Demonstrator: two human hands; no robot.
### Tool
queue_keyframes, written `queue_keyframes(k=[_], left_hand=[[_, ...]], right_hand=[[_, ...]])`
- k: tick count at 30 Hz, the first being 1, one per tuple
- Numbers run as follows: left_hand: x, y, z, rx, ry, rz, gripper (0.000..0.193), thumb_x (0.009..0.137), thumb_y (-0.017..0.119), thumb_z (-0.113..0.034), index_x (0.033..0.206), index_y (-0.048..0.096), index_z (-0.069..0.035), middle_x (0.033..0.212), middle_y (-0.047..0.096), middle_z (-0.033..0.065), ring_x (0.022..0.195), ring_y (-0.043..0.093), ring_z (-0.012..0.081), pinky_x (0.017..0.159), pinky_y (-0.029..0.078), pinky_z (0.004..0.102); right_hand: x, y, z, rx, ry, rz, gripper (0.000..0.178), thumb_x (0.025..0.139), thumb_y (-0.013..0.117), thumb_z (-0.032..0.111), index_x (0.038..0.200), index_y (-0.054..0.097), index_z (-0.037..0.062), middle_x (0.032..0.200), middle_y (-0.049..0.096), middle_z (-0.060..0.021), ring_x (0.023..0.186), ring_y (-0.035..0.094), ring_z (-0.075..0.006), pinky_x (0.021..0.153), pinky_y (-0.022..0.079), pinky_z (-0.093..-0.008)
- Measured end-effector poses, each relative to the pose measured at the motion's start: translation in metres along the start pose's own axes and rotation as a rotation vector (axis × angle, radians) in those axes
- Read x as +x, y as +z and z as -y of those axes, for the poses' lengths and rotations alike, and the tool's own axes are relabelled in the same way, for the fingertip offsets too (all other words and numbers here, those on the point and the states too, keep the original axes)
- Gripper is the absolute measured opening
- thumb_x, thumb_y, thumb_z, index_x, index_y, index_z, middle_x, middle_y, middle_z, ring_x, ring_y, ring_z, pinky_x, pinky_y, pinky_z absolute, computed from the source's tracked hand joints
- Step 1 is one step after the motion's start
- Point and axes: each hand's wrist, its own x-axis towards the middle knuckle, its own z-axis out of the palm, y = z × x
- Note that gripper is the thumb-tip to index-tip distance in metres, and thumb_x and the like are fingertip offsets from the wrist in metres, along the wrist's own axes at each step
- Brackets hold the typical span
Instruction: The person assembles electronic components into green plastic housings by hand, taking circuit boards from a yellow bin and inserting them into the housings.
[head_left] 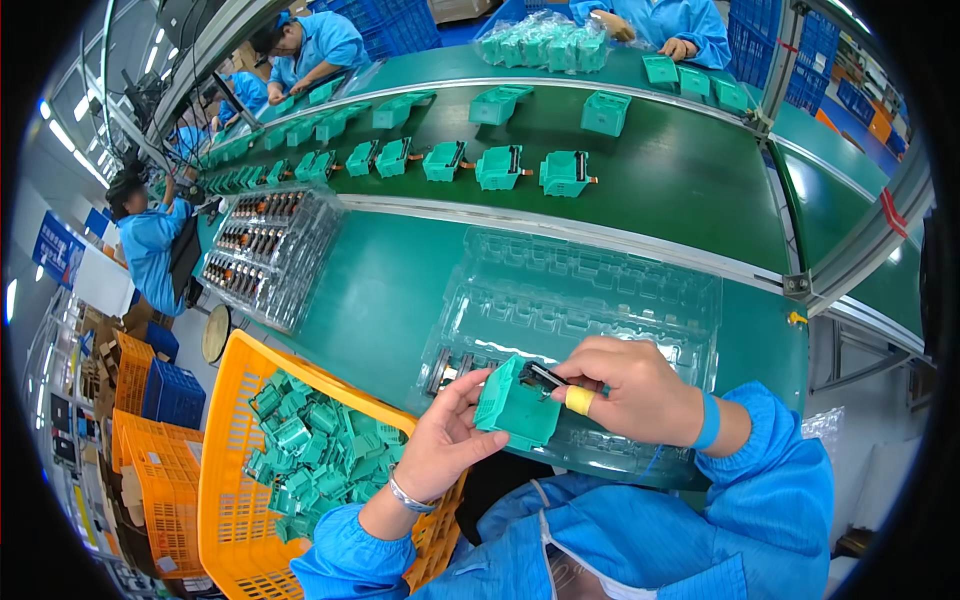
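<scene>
My left hand grips a green plastic housing by its left side, thumb at the bottom and fingers along the upper edge. At the housing's upper right edge, my right hand pinches a small black part that touches the housing. A yellow band wraps one finger of the right hand, and a blue band circles that wrist. Just beyond both hands lies a clear plastic tray. A few black parts sit in its near left corner, partly hidden by the housing and my left hand.
An orange crate full of loose green housings stands at my left. Stacked clear trays hold dark parts. Across the table runs a green conveyor carrying rows of housings. Other people in blue work beyond it. A metal post rises at right.
</scene>
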Motion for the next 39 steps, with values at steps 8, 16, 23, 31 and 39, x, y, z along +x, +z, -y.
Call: queue_keyframes(k=[8,16,23,31,39], left_hand=[[0.002,0.003,0.003,0.003,0.003,0.028,0.067,0.078,0.061,0.011,0.135,0.029,-0.003,0.13,0.04,0.0127,0.12,0.043,0.0217,0.099,0.039,0.0358],[0.002,0.008,0.001,-0.038,-0.014,0.011,0.068,0.073,0.063,0.011,0.133,0.033,0.002,0.131,0.042,0.0144,0.12,0.043,0.0215,0.1,0.037,0.0348],[0.002,0.011,0.002,-0.073,-0.043,0.011,0.069,0.07,0.066,0.009,0.131,0.036,0.003,0.13,0.043,0.0144,0.121,0.041,0.0215,0.102,0.034,0.0349],[0.002,0.021,0.005,-0.047,-0.012,0.023,0.07,0.069,0.068,0.008,0.131,0.037,0.003,0.129,0.044,0.014,0.12,0.042,0.0213,0.102,0.034,0.0351],[-0.001,0.021,0.008,0.056,0.09,0.097,0.067,0.074,0.062,0.013,0.133,0.033,0.002,0.126,0.046,0.013,0.116,0.047,0.0193,0.097,0.041,0.0337]], right_hand=[[-0.001,-0.005,-0.001,0.018,0.049,0.02,0.012,0.076,0.067,0.009,0.086,0.065,0.003,0.073,0.059,-0.0085,0.055,0.056,-0.021,0.047,0.044,-0.0313],[0.004,-0.003,-0.023,0.135,0.167,0.165,0.014,0.077,0.069,0.015,0.085,0.064,0.0035,0.074,0.061,-0.0078,0.063,0.059,-0.0193,0.056,0.047,-0.0315],[-0.005,-0.003,-0.037,0.257,0.286,0.303,0.016,0.08,0.067,0.009,0.091,0.058,0.0006,0.091,0.062,-0.0046,0.077,0.06,-0.0113,0.068,0.05,-0.0247],[-0.005,-0.01,-0.028,0.353,0.367,0.378,0.019,0.077,0.067,0.008,0.09,0.056,-0.0002,0.085,0.061,-0.0111,0.071,0.061,-0.0175,0.062,0.049,-0.0291],[-0.012,-0.007,-0.024,0.276,0.219,0.304,0.018,0.075,0.069,0.007,0.084,0.056,-0.0004,0.076,0.057,-0.009,0.067,0.059,-0.0175,0.059,0.048,-0.0291]])
